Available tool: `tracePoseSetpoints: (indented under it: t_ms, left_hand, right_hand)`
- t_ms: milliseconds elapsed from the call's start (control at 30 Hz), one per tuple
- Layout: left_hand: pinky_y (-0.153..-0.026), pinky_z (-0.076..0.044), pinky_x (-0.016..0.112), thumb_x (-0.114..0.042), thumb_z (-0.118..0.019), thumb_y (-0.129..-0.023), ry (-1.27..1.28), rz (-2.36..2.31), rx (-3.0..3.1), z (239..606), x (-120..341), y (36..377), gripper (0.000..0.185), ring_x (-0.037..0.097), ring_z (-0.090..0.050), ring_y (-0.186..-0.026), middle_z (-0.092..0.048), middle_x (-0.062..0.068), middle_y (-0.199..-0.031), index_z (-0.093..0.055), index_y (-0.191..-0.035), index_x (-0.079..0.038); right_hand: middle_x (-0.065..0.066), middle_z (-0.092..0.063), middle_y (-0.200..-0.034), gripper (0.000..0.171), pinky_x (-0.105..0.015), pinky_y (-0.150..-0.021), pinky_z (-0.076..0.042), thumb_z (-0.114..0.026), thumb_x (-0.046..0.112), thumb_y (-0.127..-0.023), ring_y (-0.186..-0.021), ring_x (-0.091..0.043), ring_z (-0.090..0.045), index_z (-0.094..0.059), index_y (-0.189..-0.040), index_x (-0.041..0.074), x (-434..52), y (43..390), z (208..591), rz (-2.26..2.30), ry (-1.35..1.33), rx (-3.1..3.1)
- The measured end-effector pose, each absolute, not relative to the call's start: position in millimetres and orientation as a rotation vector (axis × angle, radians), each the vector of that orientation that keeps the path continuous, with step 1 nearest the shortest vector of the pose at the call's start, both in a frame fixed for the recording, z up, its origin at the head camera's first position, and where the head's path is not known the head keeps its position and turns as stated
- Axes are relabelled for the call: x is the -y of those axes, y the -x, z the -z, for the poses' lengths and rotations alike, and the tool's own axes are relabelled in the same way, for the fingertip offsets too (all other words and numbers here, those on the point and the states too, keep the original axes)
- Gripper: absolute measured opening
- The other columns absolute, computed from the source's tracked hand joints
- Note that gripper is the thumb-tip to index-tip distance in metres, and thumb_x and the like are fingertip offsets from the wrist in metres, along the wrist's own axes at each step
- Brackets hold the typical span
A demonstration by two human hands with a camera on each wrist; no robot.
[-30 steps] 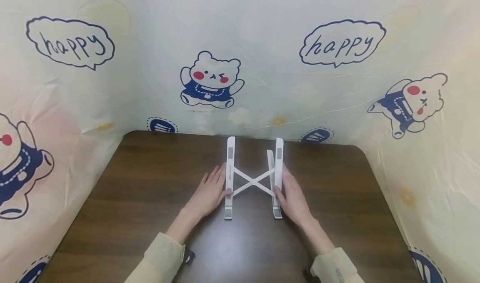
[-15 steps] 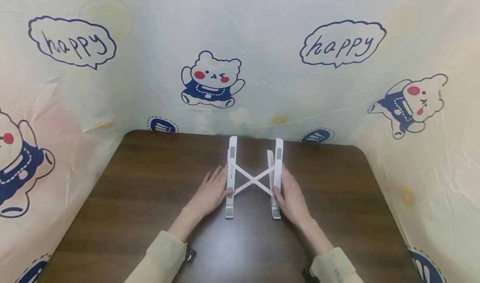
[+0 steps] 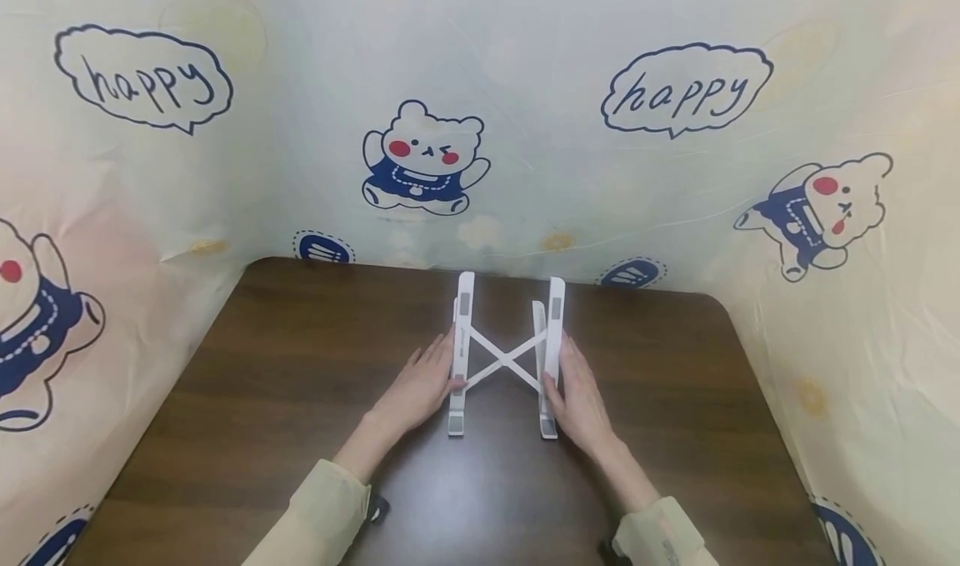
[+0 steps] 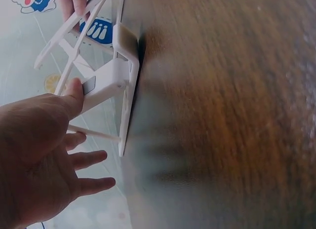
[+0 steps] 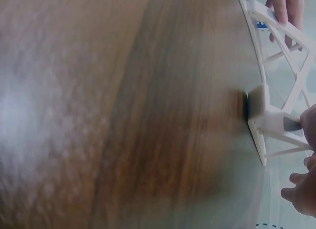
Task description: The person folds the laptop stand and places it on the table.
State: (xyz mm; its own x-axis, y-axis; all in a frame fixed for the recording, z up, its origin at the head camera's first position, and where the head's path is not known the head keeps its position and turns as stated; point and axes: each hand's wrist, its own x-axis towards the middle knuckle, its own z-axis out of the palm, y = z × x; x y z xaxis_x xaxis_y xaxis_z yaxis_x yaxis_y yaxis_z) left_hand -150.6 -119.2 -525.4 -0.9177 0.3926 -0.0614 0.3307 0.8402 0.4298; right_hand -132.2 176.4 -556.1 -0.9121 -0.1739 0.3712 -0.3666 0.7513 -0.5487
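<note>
Both forearms reach forward from the near edge of the dark wooden surface [image 3: 300, 383], converging on a white folding stand [image 3: 506, 358] that sits at its middle, toward the back. The left hand [image 3: 416, 387] lies flat against the outer side of the stand's left rail [image 3: 459, 353], fingers straight and pointing away from the person, the thumb laid on the rail's top; nothing is curled round it. The right hand [image 3: 581, 395] mirrors it on the outer side of the right rail [image 3: 553, 353], fingers extended along the rail, pressing rather than gripping.

The stand's two rails run parallel, their long axis going from the person toward the patterned backdrop [image 3: 480, 132], with the far ends raised and the near ends down on the surface. Thin crossed struts [image 3: 504, 362] join the rails in an X between the hands.

In the left wrist view the thumb [image 4: 75, 93] touches the rail near a grey pad, and the surface beyond is smeared by blur. The right wrist view is blurred too, and only the fingertips [image 5: 301, 189] show at the frame's edge. The sleeves [image 3: 315, 516] are cut off at the bottom of the head view.
</note>
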Motion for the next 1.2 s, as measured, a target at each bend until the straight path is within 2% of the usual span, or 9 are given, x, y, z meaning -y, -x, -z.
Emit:
tracePoseSetpoints:
  t_ms: [533, 800, 1200]
  left_hand:
    - [-0.135, -0.03, 0.068, -0.038, -0.063, -0.112, -0.603, -0.642, -2.863, 525.0, 111.5, 148.7, 0.089, 0.042, -0.033, -0.168, -0.023, 0.021, -0.182, -0.015, -0.175, 0.002]
    - [-0.134, -0.031, 0.068, -0.039, -0.064, -0.111, -0.609, -0.639, -2.868, 524.3, 108.5, 148.8, 0.09, 0.043, -0.034, -0.167, -0.028, 0.023, -0.181, -0.015, -0.175, 0.001]
    - [-0.134, -0.03, 0.069, -0.042, -0.062, -0.111, -0.637, -0.62, -2.854, 527.2, 105.2, 149.5, 0.091, 0.042, -0.034, -0.167, -0.029, 0.022, -0.18, -0.011, -0.176, -0.004]
  right_hand:
    - [-0.027, -0.041, -0.174, 0.08, -0.069, -0.129, -0.039, -0.073, 0.005, -0.101, -0.156, -0.053, -0.046, -0.033, -0.17, -0.002, -166.6, 131.1, 554.6, -0.935, -0.423, 2.621]
    - [-0.027, -0.042, -0.173, 0.079, -0.07, -0.128, -0.04, -0.075, 0.009, -0.102, -0.155, -0.053, -0.048, -0.035, -0.169, -0.001, -161.3, 129.5, 553.0, -0.948, -0.464, 2.626]
    - [-0.019, -0.037, -0.178, 0.081, -0.065, -0.132, -0.037, -0.074, 0.014, -0.105, -0.159, -0.043, -0.046, -0.03, -0.173, 0.005, -150.2, 126.8, 551.6, -0.944, -0.471, 2.705]
